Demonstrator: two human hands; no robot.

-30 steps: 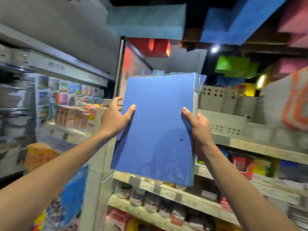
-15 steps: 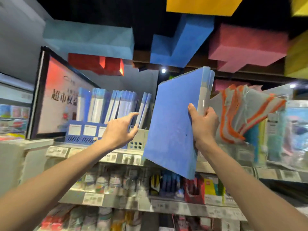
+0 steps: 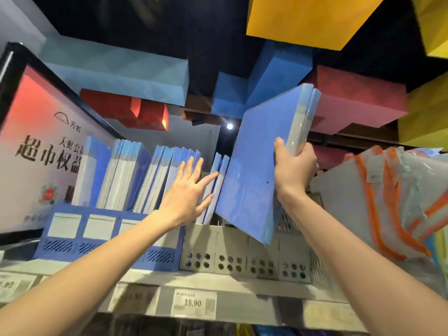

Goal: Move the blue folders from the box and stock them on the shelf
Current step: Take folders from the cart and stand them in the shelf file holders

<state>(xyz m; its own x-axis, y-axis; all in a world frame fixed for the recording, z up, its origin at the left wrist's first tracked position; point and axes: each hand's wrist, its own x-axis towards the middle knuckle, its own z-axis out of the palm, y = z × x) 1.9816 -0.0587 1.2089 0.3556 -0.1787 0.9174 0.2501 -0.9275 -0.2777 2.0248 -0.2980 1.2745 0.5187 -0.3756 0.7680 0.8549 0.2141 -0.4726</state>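
Bracing shelved folders [image 3: 155, 175] with our flat left hand [image 3: 188, 190], we should tip the stack [image 3: 252, 170] gripped by our right hand [image 3: 294, 173] into the grey rack [image 3: 242, 253].

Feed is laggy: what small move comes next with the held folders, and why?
Probably lower the blue folders, gripped by the right hand, into the grey rack: the left hand rests on the shelved folders, and the slot beside them looks free.

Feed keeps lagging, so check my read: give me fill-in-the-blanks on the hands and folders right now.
1. The right hand grips the ___ stack.
2. The left hand holds ___.
3. The stack's low corner hangs above the ___ rack.
4. The sharp price tag reads ___.
Missing: blue; nothing; grey; 15.90
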